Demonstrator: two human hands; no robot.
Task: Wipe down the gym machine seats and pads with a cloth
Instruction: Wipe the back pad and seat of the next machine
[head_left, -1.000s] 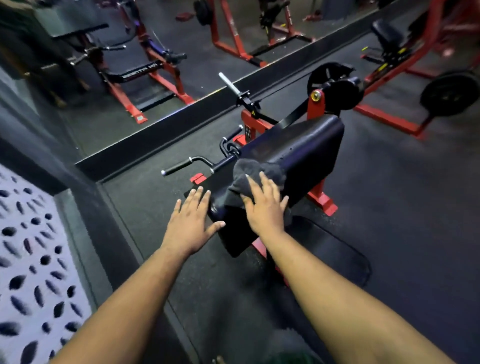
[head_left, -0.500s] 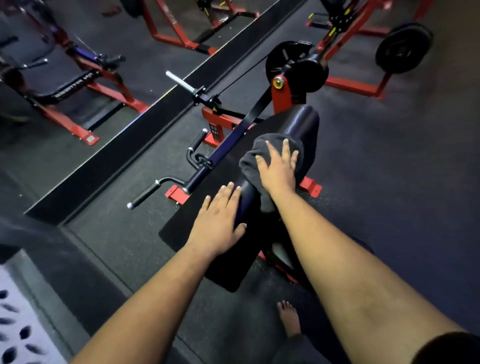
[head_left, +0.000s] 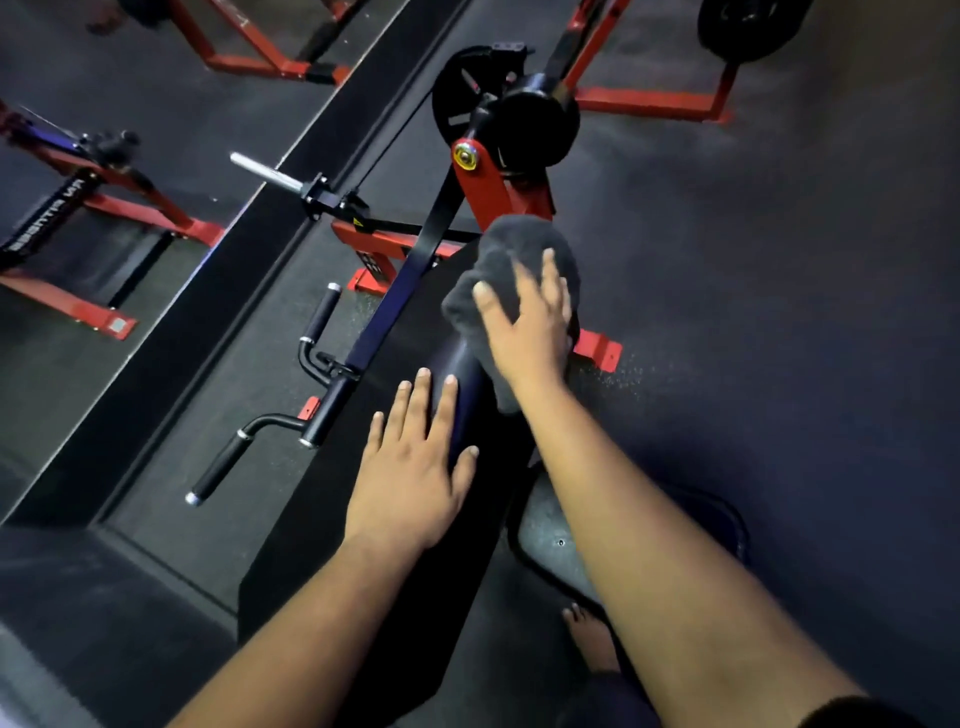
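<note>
Right hand (head_left: 530, 322) is pushing the cloth (head_left: 511, 260) up to the pad's (head_left: 467, 384) far end (fingers spread flat, not gripping), left hand (head_left: 415, 467) is still bracing the near part open-palmed, so that part is looking wiped.

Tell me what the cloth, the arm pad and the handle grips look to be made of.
Cloth: dark grey terry or microfibre, fuzzy and bunched under the right hand. Arm pad: black vinyl-like upholstery, smooth with a soft sheen. Handle grips: matte black rubber or foam, probably, with shiny metal end caps.

White mirrored lettering on black frame bar (head_left: 44, 223), unreadable
</note>
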